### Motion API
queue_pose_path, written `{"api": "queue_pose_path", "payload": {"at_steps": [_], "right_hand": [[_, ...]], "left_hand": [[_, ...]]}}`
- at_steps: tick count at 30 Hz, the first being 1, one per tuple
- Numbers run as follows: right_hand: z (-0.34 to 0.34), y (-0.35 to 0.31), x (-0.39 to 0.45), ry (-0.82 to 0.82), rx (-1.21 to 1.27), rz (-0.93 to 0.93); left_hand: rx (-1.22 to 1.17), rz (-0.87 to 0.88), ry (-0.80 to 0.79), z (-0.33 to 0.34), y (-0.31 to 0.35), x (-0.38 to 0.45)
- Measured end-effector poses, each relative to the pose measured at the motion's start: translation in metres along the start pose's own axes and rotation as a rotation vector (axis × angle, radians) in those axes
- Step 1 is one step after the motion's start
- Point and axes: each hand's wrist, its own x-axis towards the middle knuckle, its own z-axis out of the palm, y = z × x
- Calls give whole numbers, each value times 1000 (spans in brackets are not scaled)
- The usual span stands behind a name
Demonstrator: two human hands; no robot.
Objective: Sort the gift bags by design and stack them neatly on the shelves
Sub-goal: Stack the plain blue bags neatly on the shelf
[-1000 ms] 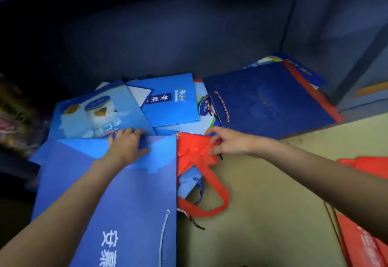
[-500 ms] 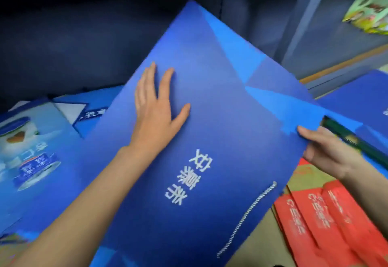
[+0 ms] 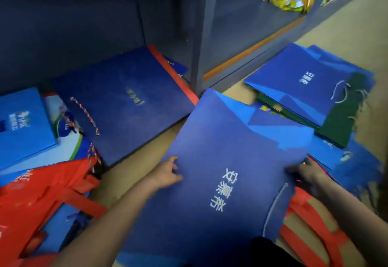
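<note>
While your left hand [image 3: 168, 174] and right hand [image 3: 308, 174] grip the blue gift bag [image 3: 220, 161] by its edges, matching bags [image 3: 302, 82] lie at 2 o'clock.

head view, steeply down, close

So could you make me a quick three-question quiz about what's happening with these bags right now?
1. True or false: both hands grip the blue gift bag with white characters.
2. Which bags lie under the right hand? A) green B) red C) yellow
3. What sits on the shelf floor beside the upright post?

Key: 1. True; the left hand holds its other edge. 2. B, the red bags. 3. A dark navy bag with a red edge.
</note>
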Motion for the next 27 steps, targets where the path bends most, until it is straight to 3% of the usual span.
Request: {"api": "queue_pose_path", "payload": {"at_steps": [3,6,9,13,15,18,22,25,27], "right_hand": [[-19,-17,9,255,241,-72],[-59,-42,20,459,395,-170],[-81,-36,32,353,225,-96],[-58,11,45,209,173,120],[-47,18,49,213,298,94],[-52,-16,54,238,508,-122],[-116,-101,74,377,716,-315],[-165,-111,82,252,484,-296],[-169,-69,97,172,268,-143]], "left_hand": [[113,28,120,7,19,18],[127,21,52,14,39,38],[97,-32,-20,33,45,64],[302,-59,-13,50,54,85],[378,-52,-30,48,64,90],[395,26,-23,37,89,100],[38,140,9,35,149,119],[-307,144,-39,52,203,131],[-239,103,-108,66,230,143]]}}
